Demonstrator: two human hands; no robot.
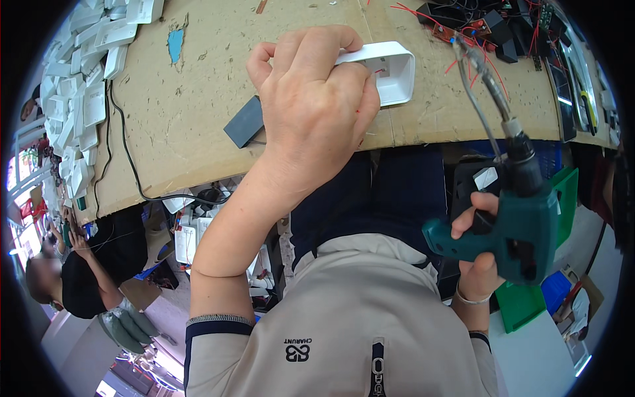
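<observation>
My left hand (316,99) grips a white plastic housing (398,85) by its left end, with fingers curled over the rim and partly inside. A short bit of red wire shows inside the housing; what the fingertips press on is hidden. Beside my left wrist lies a dark grey box (243,123), partly covered by the hand. My right hand (477,245) is wrapped round the handle of a green soldering gun (526,228). Its metal tip and thin feed tube point up over the table's right part, apart from the housing.
Black boxes with red wires and small circuit boards (486,30) crowd the table's far right. White housings (86,99) are heaped at the left edge. A black cable (135,178) hangs over the table edge. Green bins (522,308) stand at lower right. Another person (89,264) works at the left.
</observation>
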